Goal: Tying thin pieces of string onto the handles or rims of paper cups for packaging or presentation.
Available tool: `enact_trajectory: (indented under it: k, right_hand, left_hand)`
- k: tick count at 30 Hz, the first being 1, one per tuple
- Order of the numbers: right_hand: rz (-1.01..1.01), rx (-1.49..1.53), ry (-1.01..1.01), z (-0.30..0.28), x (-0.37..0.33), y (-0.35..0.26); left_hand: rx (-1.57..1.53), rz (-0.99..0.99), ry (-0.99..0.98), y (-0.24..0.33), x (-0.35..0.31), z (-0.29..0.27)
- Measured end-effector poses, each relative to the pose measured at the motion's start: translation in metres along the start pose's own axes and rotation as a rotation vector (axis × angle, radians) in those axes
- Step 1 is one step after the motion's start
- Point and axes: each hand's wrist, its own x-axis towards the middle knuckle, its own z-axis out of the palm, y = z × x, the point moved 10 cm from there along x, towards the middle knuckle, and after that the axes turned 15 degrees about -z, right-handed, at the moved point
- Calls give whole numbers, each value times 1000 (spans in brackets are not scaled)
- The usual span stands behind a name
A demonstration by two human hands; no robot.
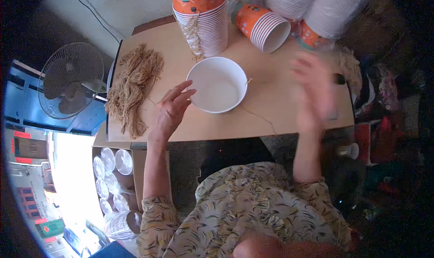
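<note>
A white paper bucket [218, 85] stands mouth up on the table in front of me. A short bit of twine [249, 81] pokes out at its right rim, and a thin strand [260, 117] trails from it toward the table's near edge. At the bucket's left rim is my left hand [172, 105], fingers stretched and apart. Whether the fingertips touch the rim, I cannot tell. My right hand [315, 84] is raised over the right part of the table, away from the bucket. Motion smears its fingers, so any small thing in them is hidden.
A bundle of brown twine [135, 88] lies at the table's left. Behind the bucket rises a tall stack of orange-and-white buckets [201, 27]; another stack [264, 27] lies tipped beside wrapped stacks [334, 9]. A fan [72, 79] stands left, above a carton of wrapped cups [110, 176].
</note>
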Motion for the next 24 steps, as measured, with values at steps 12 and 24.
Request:
enact_trajectory:
  k: [12, 24]
  right_hand:
    - [652, 227, -446, 56, -119, 177]
    - [440, 242, -231, 75, 20, 81]
  left_hand:
    - [19, 107, -139, 8, 6, 1]
    - [334, 303, -135, 50, -25, 22]
